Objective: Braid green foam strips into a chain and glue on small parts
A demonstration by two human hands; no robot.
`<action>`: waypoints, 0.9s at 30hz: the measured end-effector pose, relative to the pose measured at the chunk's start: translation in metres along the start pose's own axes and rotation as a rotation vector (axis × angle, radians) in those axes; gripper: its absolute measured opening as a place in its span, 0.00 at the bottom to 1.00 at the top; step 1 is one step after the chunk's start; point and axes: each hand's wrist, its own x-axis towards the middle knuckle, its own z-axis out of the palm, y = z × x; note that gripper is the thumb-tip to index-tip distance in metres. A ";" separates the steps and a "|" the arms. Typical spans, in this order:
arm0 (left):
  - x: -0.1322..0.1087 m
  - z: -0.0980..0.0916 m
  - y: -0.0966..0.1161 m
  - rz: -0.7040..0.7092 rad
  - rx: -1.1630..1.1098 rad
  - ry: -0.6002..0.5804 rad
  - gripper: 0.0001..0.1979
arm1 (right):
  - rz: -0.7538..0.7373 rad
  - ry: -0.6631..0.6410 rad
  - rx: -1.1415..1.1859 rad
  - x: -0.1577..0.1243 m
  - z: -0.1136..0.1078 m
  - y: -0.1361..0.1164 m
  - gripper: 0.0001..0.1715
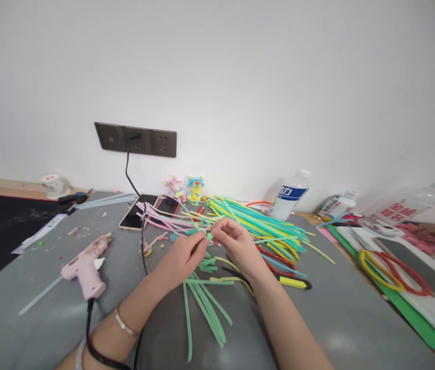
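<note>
My left hand (185, 255) and my right hand (236, 245) meet over the grey mat (48, 318), fingertips pinched together on a small green pipe-cleaner piece (209, 237). Several loose green pipe cleaners (202, 303) lie just below my wrists. A big pile of green, yellow and blue pipe cleaners (256, 221) spreads to the right of my hands. Pink ones (159, 213) lie to the left of it.
A pink glue gun (86, 266) lies at left, its black cord running toward me. A phone (137, 211) and two small craft figures (186, 189) sit by the wall socket (136, 139). Bottles (289, 195), yellow-handled pliers (292, 281) and red and yellow rings (391, 267) are at right.
</note>
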 end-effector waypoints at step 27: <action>0.007 0.001 0.002 -0.412 -0.967 0.011 0.17 | -0.317 0.098 -0.400 -0.004 0.003 -0.007 0.06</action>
